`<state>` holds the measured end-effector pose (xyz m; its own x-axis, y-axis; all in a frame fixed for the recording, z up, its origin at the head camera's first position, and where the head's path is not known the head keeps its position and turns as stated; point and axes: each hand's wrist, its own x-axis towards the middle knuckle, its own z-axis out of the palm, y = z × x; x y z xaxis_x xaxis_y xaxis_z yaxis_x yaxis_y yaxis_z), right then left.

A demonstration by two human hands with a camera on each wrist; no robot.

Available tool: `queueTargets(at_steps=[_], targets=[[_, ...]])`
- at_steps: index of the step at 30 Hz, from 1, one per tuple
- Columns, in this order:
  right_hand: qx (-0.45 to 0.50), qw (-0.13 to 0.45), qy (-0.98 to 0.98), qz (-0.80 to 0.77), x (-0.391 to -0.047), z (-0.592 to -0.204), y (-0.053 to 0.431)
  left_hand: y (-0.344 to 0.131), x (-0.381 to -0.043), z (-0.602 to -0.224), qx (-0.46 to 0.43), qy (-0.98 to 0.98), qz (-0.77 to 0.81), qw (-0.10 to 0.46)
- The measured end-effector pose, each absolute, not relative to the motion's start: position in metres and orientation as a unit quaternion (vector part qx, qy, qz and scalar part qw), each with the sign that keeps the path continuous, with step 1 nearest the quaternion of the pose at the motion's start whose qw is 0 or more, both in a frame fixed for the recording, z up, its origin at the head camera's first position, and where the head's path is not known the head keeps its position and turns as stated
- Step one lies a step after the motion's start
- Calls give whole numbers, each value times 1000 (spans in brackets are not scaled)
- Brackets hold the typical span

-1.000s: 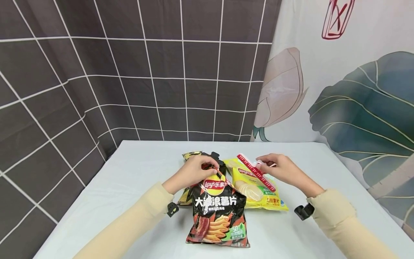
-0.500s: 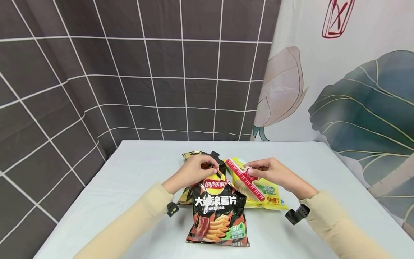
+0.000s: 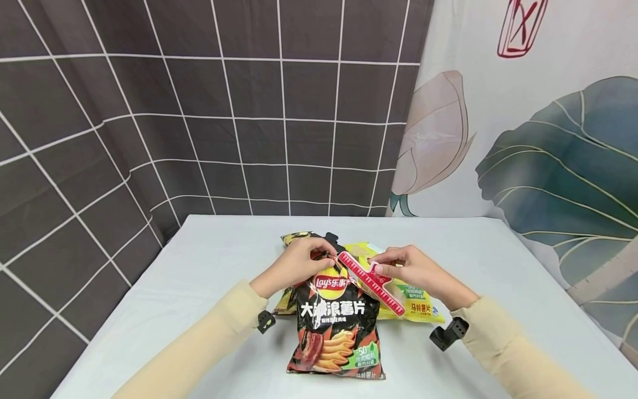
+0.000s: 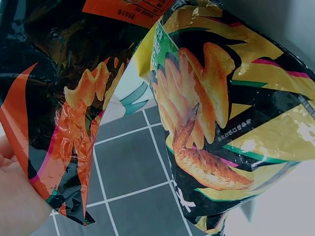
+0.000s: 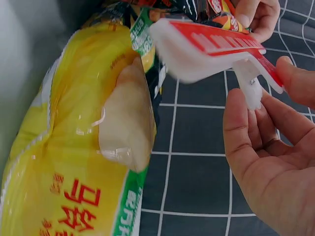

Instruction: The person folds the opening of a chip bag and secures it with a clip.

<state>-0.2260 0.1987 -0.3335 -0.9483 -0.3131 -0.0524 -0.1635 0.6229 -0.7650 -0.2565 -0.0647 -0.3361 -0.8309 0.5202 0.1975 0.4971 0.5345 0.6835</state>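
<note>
My left hand [image 3: 303,261] pinches the top edge of a black Lay's potato chip bag [image 3: 336,330], which stands or leans with its printed front toward me. Between thumb and fingers of my right hand [image 3: 411,271] is the handle of a long red-and-white bag clip [image 3: 372,284]. The clip slants down to the right, its upper end close to the left fingertips. From the right wrist view, the clip [image 5: 216,44] shows its white side and the right hand [image 5: 275,152] grips its tail. Whether the clip's bars are apart, I cannot tell.
Behind the black bag, to the right, lies a yellow Lay's bag [image 3: 418,313]. A black-and-gold chip bag [image 4: 256,113] sits behind on the left, with a small black piece [image 3: 331,238] near its top. All are on a white-covered table [image 3: 224,244] before a dark grid curtain [image 3: 254,138].
My right hand has carried the bag clip leftward from over the yellow bag to the top right of the black bag, turning its red face toward me. The left hand keeps its place.
</note>
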Motion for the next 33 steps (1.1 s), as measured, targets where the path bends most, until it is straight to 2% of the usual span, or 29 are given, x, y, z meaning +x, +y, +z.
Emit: queueTargets(at_steps=[9, 22, 33], targets=[[-142, 75, 886, -435, -228, -339, 195, -64, -256, -334, 286, 876, 387, 22], [-140, 83, 869, -467, -232, -342, 187, -65, -256, -335, 275, 878, 392, 19], [-152, 81, 867, -467, -233, -344, 180, -69, -260, -337, 326, 857, 400, -7]])
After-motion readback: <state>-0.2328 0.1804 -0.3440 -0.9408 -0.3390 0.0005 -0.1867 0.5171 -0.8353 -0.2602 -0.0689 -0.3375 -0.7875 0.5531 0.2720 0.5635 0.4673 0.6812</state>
